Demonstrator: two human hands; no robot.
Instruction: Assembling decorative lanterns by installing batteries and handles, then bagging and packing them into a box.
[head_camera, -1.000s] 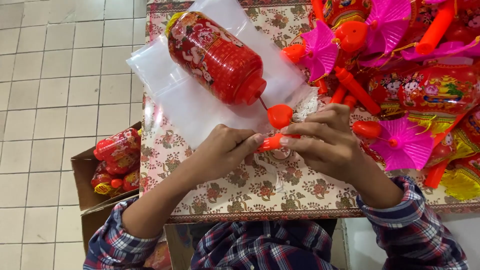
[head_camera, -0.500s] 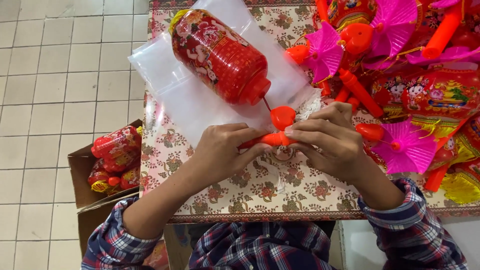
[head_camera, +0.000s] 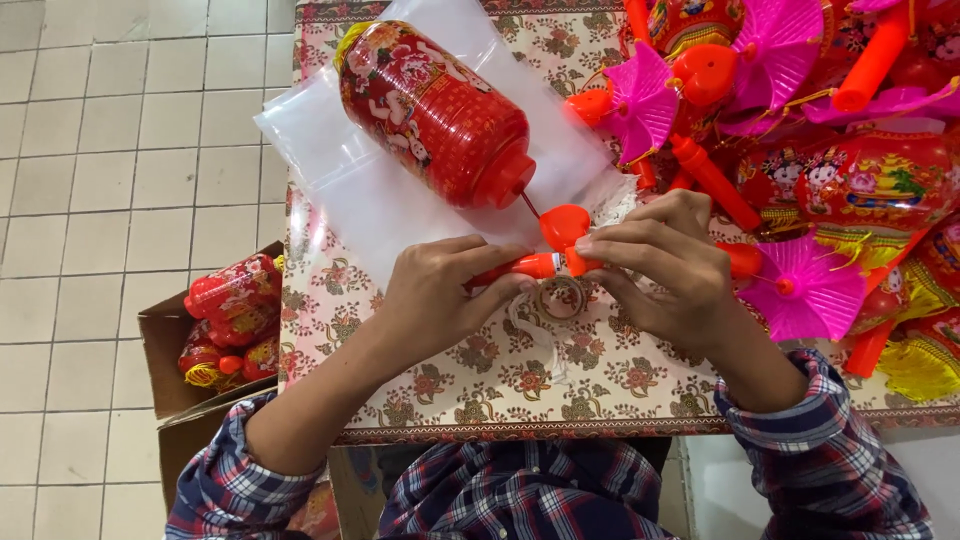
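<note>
Orange handle (head_camera: 530, 267) is pinched at each end by left hand (head_camera: 435, 300) and right hand (head_camera: 660, 270), just below red lantern (head_camera: 435, 110) on the floral table (head_camera: 450, 390).

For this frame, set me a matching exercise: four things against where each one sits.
Things:
1. red lantern
2. orange stick
3. cardboard box
4. roll of tape

Places:
A. on the floor left of the table
B. on the clear plastic bag
C. held between the left hand and right hand
D. on the tablecloth under the hands

Pairs: 1-B, 2-C, 3-A, 4-D
</note>
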